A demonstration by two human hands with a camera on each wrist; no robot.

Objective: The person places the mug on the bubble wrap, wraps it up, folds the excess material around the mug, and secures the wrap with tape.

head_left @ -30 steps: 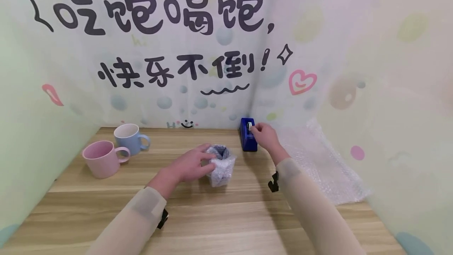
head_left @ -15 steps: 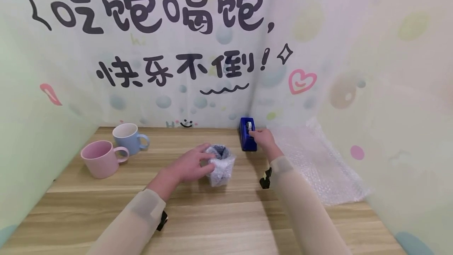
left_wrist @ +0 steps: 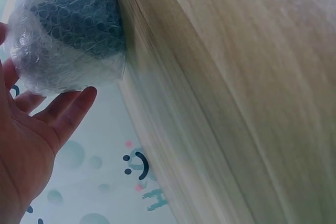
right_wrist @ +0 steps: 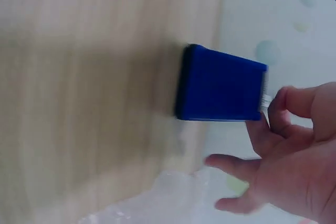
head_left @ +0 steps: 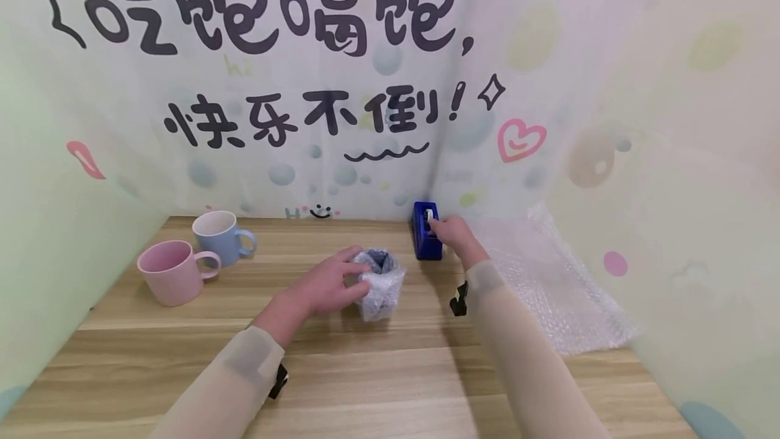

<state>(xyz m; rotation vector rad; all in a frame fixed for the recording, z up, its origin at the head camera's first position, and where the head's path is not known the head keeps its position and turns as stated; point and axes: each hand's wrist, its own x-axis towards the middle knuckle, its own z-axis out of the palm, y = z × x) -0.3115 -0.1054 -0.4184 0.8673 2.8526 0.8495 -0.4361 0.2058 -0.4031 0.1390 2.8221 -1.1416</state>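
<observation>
A cup-shaped bundle in bubble wrap (head_left: pixel 382 290) stands upright mid-table, its top open onto a dark greyish inside. My left hand (head_left: pixel 332 283) holds it from the left, thumb toward the front and fingers around the far side. In the left wrist view, blue-grey shows through the bubble wrap (left_wrist: pixel 79 30). A blue tape dispenser (head_left: pixel 427 242) stands at the back, right of the bundle. My right hand (head_left: pixel 457 234) is at its top, thumb and index finger pinching the tape by the white roll. The right wrist view shows the dispenser's side (right_wrist: pixel 223 87) and the other fingers (right_wrist: pixel 233 166) spread.
A pink mug (head_left: pixel 177 280) and a light blue mug (head_left: pixel 224 246) stand at the left, handles to the right. A loose sheet of bubble wrap (head_left: pixel 548 283) lies at the right, against the wall. A printed curtain (head_left: pixel 292 175) closes off the table's back edge.
My right hand dips slightly at the dispenser and then rises a little, the forearm shifting left. My left hand and the wrapped bundle stay in place.
</observation>
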